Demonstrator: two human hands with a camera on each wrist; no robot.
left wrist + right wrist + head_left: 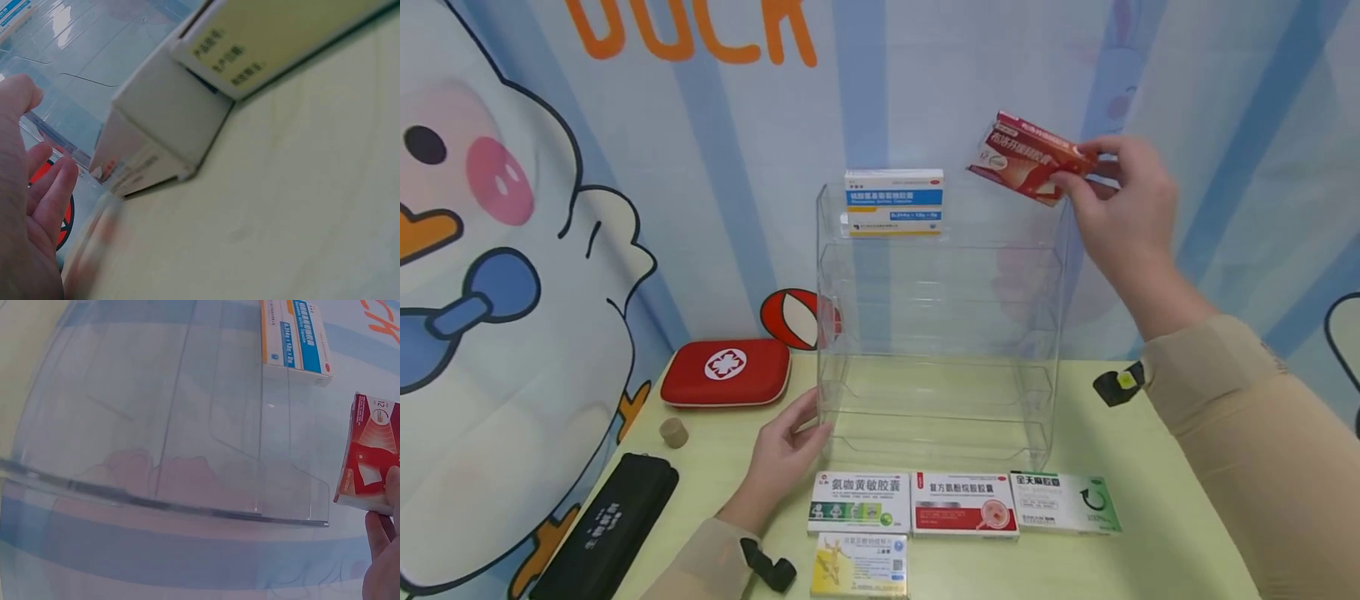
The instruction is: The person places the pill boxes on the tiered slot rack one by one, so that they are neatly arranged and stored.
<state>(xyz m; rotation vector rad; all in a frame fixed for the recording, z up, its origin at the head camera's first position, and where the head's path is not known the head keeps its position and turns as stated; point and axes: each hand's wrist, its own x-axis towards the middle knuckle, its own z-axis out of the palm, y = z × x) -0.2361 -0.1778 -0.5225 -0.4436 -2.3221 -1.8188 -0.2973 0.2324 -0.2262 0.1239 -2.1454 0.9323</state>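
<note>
A red medicine box is pinched between the thumb and fingers of my right hand, held tilted in the air over the upper right corner of a clear tiered rack. In the right wrist view the same red box stands out past the rack's edge. On the rack's top tier, toward the left, sits a blue-and-white medicine box. My left hand is at the rack's lower left side, its fingers extended along the side panel. The lower tiers hold nothing.
In front of the rack lie a green-and-white box, a red-and-white box, a white-and-green box and a yellow-and-white box. To the left are a red first-aid case, a small cork-coloured cylinder and a black case.
</note>
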